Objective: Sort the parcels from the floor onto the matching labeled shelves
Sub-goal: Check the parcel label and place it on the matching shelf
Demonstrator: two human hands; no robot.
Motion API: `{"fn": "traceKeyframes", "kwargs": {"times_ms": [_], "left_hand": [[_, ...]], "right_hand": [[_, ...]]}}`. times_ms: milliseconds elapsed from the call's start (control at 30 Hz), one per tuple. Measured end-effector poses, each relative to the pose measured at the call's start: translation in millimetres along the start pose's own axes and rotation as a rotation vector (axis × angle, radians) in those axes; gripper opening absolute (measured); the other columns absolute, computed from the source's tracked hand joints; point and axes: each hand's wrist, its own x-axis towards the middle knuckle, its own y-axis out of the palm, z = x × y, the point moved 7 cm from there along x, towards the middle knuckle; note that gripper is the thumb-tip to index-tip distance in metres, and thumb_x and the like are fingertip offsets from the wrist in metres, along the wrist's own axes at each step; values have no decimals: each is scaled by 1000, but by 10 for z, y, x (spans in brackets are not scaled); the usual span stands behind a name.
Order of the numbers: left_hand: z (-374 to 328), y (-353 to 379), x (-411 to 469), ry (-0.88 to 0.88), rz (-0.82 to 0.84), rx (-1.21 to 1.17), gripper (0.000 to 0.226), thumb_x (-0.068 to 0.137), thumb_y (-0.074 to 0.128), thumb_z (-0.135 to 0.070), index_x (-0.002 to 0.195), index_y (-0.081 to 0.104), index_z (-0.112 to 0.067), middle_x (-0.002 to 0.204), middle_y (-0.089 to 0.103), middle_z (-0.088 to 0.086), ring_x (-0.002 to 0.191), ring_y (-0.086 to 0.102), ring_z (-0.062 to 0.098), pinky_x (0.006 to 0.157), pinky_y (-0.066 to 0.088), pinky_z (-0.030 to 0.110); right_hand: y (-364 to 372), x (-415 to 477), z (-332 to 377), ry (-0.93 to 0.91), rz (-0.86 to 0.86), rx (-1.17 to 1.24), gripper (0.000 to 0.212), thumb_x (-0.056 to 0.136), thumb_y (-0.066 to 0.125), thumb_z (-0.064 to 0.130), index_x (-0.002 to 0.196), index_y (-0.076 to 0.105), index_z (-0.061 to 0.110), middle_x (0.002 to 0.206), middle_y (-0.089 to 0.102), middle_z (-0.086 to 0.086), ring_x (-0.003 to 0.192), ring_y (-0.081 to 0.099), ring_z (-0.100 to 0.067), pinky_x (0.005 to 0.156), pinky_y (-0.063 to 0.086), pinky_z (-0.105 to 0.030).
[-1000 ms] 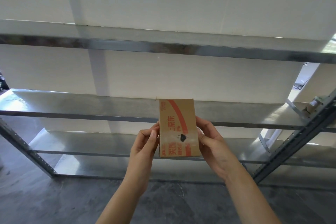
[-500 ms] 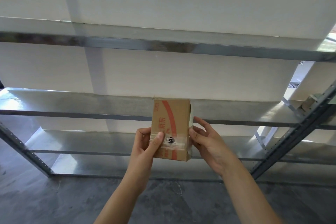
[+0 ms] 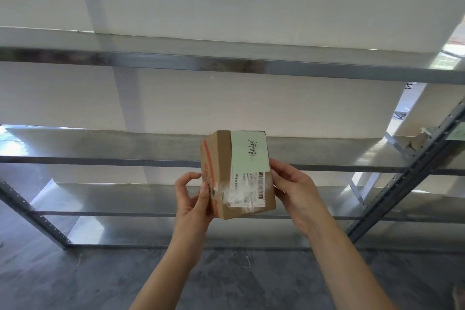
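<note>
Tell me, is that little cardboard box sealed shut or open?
Shut, as far as shows: the cardboard box has clear tape and a pale green label across its faces, no flap lifted. Its hidden sides cannot be judged.

On the parcel (image 3: 237, 173) we cannot read the handwriting on the green note (image 3: 249, 150), and the white label (image 3: 245, 190) is blurred. The shelves (image 3: 100, 145) run beyond both picture edges.
</note>
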Motion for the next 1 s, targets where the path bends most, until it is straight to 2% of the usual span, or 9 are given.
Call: {"fn": "traceKeyframes", "kwargs": {"times_ms": [100,233,367,533,667,767,833,900,1000], "left_hand": [[-17,39,-25,-24,50,-18,20,96,50,-36,115,54,-32,108,75,18,97,70,34,92,57,57],[-52,34,-29,-16,99,-19,33,92,48,-48,119,62,-35,120,74,5,113,71,28,88,60,46],[-83,34,-12,-26,204,30,82,71,71,-72,139,53,-31,131,69,5,121,66,30,91,59,46],[-71,69,-43,12,322,149,96,67,92,-29,149,42,-28,139,64,3,127,62,24,101,53,44],[1,29,-48,2,324,84,82,74,83,-7,146,45,-17,136,67,8,127,61,30,96,57,37],[34,10,-42,12,302,26,81,77,74,1,148,41,-20,138,65,9,129,59,33,94,58,39],[29,-2,-45,21,279,-63,82,81,70,3,147,37,-33,140,63,11,127,62,33,93,58,49],[-1,-36,-42,18,223,-170,71,79,79,-6,129,44,-42,136,65,16,116,68,31,87,60,49],[-30,-116,-16,3,150,-272,57,69,91,-22,102,46,-37,122,70,21,100,73,27,79,62,37]], "right_hand": [[5,-23,-16,7,13,2,26,94,59,-3,108,73,15,101,80,-4,87,76,-15,70,57,-24],[-13,-21,-35,-9,42,25,23,93,58,-9,108,67,5,99,78,-7,87,74,-18,68,58,-25],[-26,-5,-91,-20,79,88,25,91,63,-5,111,65,8,110,76,-9,101,72,-24,75,58,-30],[36,16,-112,-87,228,131,83,69,89,17,143,52,21,145,57,-6,139,49,-26,111,41,-54],[94,-16,-74,-113,321,91,97,66,92,18,149,44,27,154,48,2,145,40,-15,113,39,-47],[58,-15,-64,-129,282,77,93,62,94,20,144,50,23,148,54,2,142,44,-14,109,42,-41],[11,-15,-57,-126,236,140,72,73,87,18,138,55,17,142,59,-2,141,47,-21,113,40,-44],[-41,-17,-65,-91,168,191,43,92,68,18,133,57,13,140,60,-7,139,49,-24,118,35,-50],[-107,-31,-102,-21,110,201,38,104,44,31,132,58,9,135,64,-7,130,56,-23,115,39,-54]]}}
